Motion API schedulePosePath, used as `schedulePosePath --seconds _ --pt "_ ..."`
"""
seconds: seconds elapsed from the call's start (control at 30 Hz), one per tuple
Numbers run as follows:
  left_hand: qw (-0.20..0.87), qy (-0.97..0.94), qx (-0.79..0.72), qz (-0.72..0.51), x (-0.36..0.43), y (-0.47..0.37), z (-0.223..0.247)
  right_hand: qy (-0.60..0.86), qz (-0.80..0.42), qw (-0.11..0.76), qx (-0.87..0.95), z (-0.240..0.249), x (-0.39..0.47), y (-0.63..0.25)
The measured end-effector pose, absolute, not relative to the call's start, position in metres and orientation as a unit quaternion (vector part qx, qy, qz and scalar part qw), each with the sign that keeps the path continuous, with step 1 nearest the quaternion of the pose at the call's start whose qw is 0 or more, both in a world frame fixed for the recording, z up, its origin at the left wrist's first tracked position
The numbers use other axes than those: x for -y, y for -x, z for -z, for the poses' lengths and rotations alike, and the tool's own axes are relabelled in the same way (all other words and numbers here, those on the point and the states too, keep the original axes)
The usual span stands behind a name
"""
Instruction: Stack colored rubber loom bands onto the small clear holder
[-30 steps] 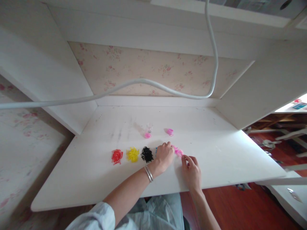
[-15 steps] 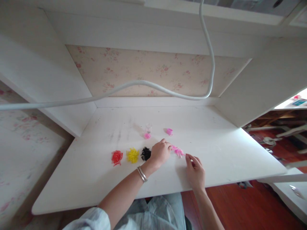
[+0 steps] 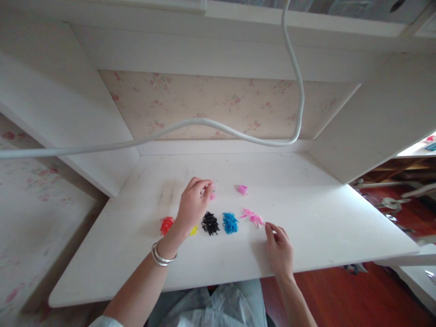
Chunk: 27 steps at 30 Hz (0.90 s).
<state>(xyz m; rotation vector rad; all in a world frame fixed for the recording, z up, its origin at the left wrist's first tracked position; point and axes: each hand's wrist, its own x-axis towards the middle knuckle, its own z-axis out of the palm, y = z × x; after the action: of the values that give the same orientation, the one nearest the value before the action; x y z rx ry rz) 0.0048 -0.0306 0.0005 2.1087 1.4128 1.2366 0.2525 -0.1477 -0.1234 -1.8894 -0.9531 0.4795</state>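
Observation:
My left hand [image 3: 193,203] is closed at the fingertips beside a small clear container with pink at its base [image 3: 213,196]; what it pinches, if anything, is too small to make out. My right hand [image 3: 279,245] pinches at the right end of the pink pile of small bands [image 3: 252,217]. Left of that pile lie a blue pile [image 3: 230,223], a black pile [image 3: 210,223], a yellow pile [image 3: 194,230] partly behind my left wrist, and a red pile [image 3: 166,225]. A pink ring-like piece [image 3: 242,190] lies farther back.
The white tabletop [image 3: 323,227] is bounded by side panels and a flowered back wall [image 3: 204,100]. A thick white cable [image 3: 204,121] hangs across the view in front. At the right is red flooring [image 3: 340,299] beyond the table edge.
My left hand has moved left and back from the pink pile to the small clear container, uncovering the blue and black piles. My right hand has stayed almost in place.

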Motion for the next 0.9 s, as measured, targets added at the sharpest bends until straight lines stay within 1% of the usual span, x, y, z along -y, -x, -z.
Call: schedulePosePath --seconds 0.1,0.37,0.63,0.77,0.9 --pt "0.121 -0.738 -0.509 -0.426 0.015 0.004 -0.003 0.772 -0.195 0.467 0.386 0.126 0.148 -0.253" --pt "0.084 -0.750 -0.547 -0.363 -0.010 -0.005 0.014 0.769 -0.182 0.470 0.392 0.131 0.152 -0.255" --pt "0.094 -0.767 -0.544 -0.326 -0.017 -0.007 0.019 0.766 -0.186 0.473 0.392 0.132 0.151 -0.256" --pt "0.106 -0.765 -0.532 -0.348 -0.016 0.000 0.017 0.757 -0.192 0.480 0.400 0.125 0.147 -0.254" --pt "0.130 -0.746 -0.517 -0.399 -0.007 0.014 0.015 0.723 -0.192 0.511 0.423 0.106 0.135 -0.241"
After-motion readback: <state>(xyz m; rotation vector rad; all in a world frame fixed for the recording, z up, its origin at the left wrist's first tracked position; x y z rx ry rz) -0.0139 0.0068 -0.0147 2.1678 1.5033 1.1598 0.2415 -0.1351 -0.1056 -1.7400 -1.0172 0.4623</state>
